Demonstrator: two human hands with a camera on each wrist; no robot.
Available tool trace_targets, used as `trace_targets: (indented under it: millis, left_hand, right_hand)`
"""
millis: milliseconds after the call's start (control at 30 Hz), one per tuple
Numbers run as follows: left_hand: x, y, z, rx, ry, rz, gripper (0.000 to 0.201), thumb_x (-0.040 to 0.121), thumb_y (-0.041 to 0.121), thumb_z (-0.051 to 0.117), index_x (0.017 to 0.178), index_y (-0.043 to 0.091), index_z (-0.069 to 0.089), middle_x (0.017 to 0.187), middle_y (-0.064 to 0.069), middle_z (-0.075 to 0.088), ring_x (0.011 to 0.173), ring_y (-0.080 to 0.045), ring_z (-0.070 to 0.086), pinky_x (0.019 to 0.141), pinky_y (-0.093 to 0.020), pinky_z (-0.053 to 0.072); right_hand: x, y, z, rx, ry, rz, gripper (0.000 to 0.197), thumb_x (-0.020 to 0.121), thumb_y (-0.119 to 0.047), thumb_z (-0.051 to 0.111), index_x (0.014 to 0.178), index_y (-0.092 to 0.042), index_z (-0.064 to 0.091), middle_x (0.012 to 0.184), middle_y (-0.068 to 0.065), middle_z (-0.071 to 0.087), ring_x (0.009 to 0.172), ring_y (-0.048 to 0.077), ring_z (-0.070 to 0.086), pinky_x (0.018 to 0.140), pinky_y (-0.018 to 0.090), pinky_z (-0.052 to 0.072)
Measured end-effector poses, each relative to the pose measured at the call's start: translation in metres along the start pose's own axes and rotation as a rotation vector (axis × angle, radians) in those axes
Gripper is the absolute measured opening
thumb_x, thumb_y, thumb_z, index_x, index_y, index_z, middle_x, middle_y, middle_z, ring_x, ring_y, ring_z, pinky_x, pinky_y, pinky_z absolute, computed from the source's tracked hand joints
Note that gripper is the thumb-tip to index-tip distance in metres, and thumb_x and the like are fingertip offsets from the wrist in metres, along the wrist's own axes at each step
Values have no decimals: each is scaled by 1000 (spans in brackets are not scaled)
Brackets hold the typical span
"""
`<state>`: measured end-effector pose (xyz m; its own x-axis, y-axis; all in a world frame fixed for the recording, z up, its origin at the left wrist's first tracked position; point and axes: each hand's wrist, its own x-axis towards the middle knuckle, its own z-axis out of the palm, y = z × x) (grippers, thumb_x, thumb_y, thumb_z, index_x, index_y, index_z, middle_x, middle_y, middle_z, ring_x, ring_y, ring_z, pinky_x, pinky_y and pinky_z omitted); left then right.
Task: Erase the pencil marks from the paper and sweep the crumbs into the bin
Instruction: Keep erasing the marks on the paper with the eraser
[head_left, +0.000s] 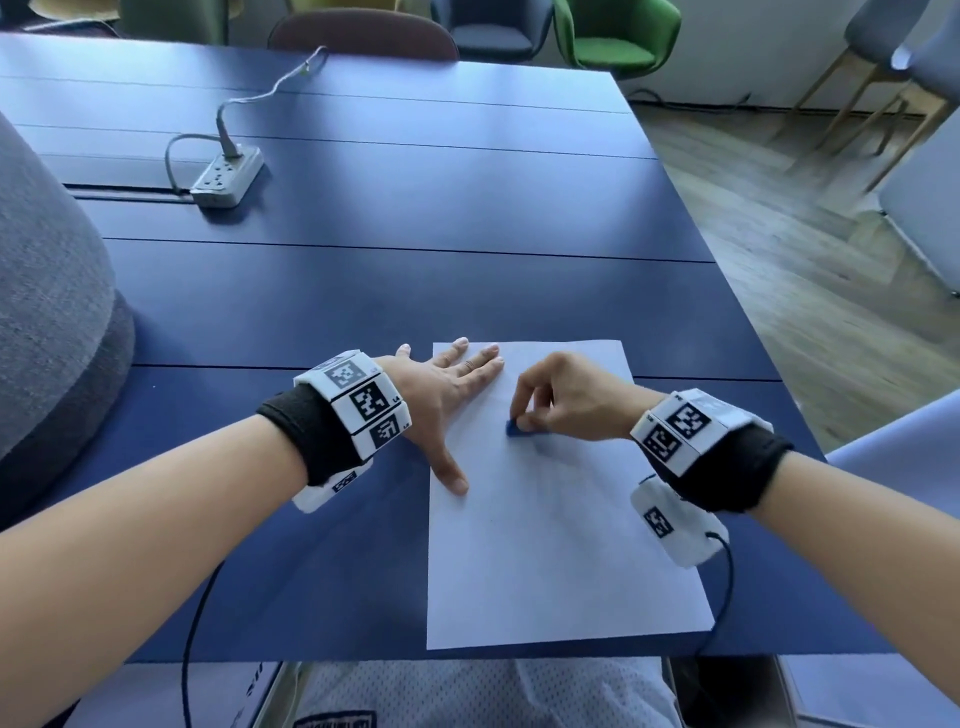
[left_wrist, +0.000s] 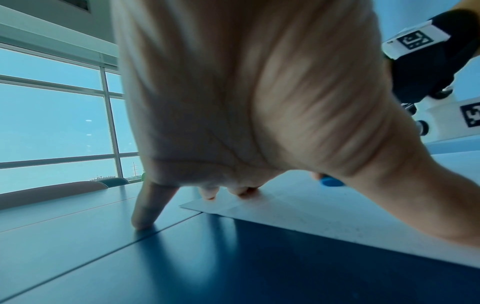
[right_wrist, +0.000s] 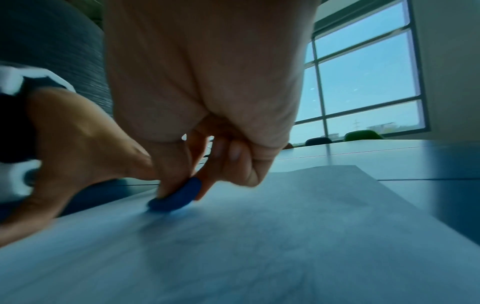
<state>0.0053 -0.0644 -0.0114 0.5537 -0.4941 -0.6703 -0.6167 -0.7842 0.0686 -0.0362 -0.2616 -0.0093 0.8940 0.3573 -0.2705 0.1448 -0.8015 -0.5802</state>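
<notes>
head: your right hand (head_left: 566, 395) pinches the eraser (head_left: 519, 429) on the paper (head_left: 561, 545), faint marks toward you | left wrist: left hand (left_wrist: 233, 102) flat, fingers spread (pinning the edge) | right wrist: eraser tip down, bin unseen

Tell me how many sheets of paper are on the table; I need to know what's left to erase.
1: a single white sheet of paper at the near table edge, left hand pressing its left edge. A second sheet stacked beneath couldn't be told.

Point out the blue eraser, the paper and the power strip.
blue eraser (head_left: 518, 429): head view, its exposed end.
paper (head_left: 561, 561): head view, bare middle.
power strip (head_left: 224, 179): head view, its socket face.
</notes>
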Motion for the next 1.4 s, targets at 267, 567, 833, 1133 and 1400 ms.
trace_targets:
  millis: [267,567,833,1133,1400]
  left_hand:
    - [-1,2,0,-6,2,2,149,53,77,76,147,30,-30,151,20,-37,141,-13,-34,113,-67,-4]
    - [0,1,1,-9,-4,0,150,52,77,76,146,31,-31,151,22,-37,140,-11,-36,112,-68,-6]
    - [0,0,1,-20,5,4,149,54,76,77,147,32,-30,152,22,-36,139,-9,-37,112,-67,-8]
    - [0,1,0,-11,-5,-4,149,53,76,77,147,32,-31,150,23,-38,139,-11,-37,112,-67,-7]
    - [0,2,0,-1,0,-8,150,53,76,77,146,32,-31,151,22,-37,140,-12,-35,112,-69,-4]
  right_hand:
    - [-12,0,6,10,-91,-12,7,79,-14,72,80,-20,74,57,-10,55,49,3,47,50,14,37]
    - [-10,1,3,-20,-151,-10,7,79,-16,72,79,-23,73,58,-11,55,49,2,47,49,12,37]
    - [25,11,-9,53,203,67,3,81,-17,71,82,-15,73,67,-7,59,59,3,54,58,15,39]
    - [1,5,-2,1,74,14,6,81,-17,71,81,-22,73,63,-11,55,55,3,49,49,7,34]
    - [-22,-1,10,12,-58,-15,6,79,-17,72,80,-23,73,61,-11,54,52,3,48,49,9,36]
